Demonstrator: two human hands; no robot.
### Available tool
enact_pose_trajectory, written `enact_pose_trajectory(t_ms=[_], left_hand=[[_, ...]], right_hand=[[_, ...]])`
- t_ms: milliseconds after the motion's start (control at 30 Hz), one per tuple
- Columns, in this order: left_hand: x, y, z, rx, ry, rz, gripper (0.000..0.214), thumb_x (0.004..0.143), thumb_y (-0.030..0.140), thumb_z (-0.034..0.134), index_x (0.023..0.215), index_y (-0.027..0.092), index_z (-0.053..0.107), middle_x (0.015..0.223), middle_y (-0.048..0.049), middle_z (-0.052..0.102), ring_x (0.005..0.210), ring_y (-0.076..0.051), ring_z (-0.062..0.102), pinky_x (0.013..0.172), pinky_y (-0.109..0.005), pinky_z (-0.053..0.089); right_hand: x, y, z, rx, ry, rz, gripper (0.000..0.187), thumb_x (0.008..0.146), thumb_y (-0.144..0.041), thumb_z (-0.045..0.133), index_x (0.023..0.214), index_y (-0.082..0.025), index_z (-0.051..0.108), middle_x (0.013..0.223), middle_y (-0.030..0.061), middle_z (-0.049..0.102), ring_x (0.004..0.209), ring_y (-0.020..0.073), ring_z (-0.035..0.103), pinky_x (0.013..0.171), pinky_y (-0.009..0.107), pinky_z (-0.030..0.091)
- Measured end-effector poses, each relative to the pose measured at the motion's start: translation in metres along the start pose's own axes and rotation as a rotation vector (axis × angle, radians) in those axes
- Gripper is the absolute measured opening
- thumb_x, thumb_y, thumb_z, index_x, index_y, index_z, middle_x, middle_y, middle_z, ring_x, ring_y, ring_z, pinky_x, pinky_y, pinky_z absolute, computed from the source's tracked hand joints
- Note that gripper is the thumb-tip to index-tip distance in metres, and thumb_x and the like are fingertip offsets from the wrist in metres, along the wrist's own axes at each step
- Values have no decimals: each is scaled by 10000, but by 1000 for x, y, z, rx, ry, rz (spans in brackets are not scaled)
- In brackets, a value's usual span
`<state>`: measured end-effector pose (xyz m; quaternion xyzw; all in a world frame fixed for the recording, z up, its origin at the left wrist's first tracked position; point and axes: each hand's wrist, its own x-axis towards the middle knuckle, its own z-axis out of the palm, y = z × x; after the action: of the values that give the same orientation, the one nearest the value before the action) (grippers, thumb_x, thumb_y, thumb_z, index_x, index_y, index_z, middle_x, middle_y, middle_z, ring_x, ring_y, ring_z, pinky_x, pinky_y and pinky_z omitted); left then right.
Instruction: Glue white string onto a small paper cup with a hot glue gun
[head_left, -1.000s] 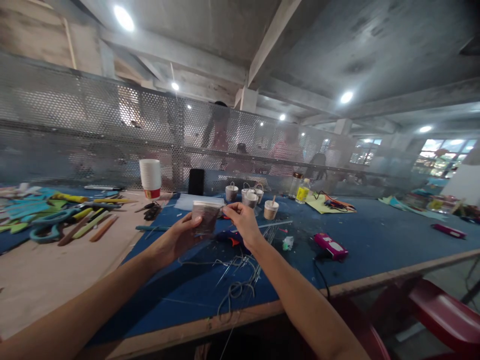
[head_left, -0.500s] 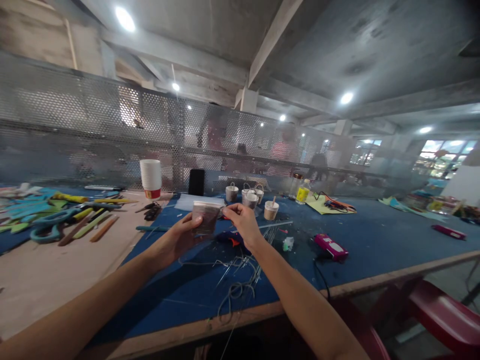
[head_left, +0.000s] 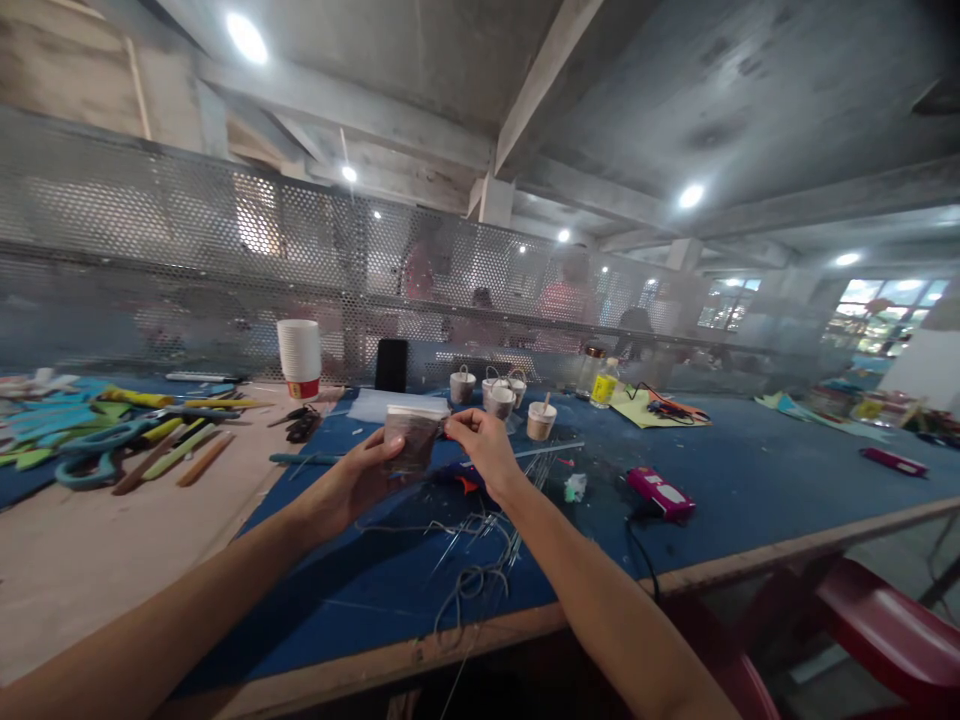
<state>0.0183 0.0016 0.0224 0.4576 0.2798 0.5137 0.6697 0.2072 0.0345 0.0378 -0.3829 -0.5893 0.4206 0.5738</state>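
Note:
My left hand [head_left: 365,478] is wrapped around a small paper cup [head_left: 411,440] with a brown-grey side and a white rim, held above the blue tabletop. At the cup's right edge, my right hand [head_left: 480,445] is closed with thumb and forefinger pinched together. Whatever those fingertips hold is too small to make out. Beneath the hands lie a glue gun [head_left: 459,473], partly hidden, and a tangle of grey cord [head_left: 480,575] with thin clear sticks. Several small cups with cord handles [head_left: 500,400] stand behind my right hand.
A stack of white paper cups [head_left: 300,355] and a black phone [head_left: 391,365] stand near the perforated screen. Scissors [head_left: 97,450] and wooden sticks lie at left. To the right are a yellow-labelled bottle [head_left: 604,385], a magenta device [head_left: 660,494] with a cable, and red stools [head_left: 885,625].
Both hands keep almost the same pose around the cup. The whole view has shifted very slightly; nothing has visibly been taken up or let go.

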Motion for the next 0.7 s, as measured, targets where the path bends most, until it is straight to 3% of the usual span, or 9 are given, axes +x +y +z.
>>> enact_pose_trajectory(t_ms=[467,700], left_hand=[[-1,2,-3,2,-30,-7,350,874,326,697,1201,200,696,1187,-81,721,1080,-234,642,964,-365,501],[4,-6,-11,-11,-70,-4,356,881,321,671,1224,236,707,1291,-86,696,1146,-257,634,959,-370,519]], right_hand=[[1,3,0,32,18,-6,210,705,-356,737,773,-162,692,666,-20,617,632,122,520,624,263,393],[3,8,-4,4,8,-27,210,733,-362,726,802,-165,697,690,-18,623,641,114,518,629,257,396]])
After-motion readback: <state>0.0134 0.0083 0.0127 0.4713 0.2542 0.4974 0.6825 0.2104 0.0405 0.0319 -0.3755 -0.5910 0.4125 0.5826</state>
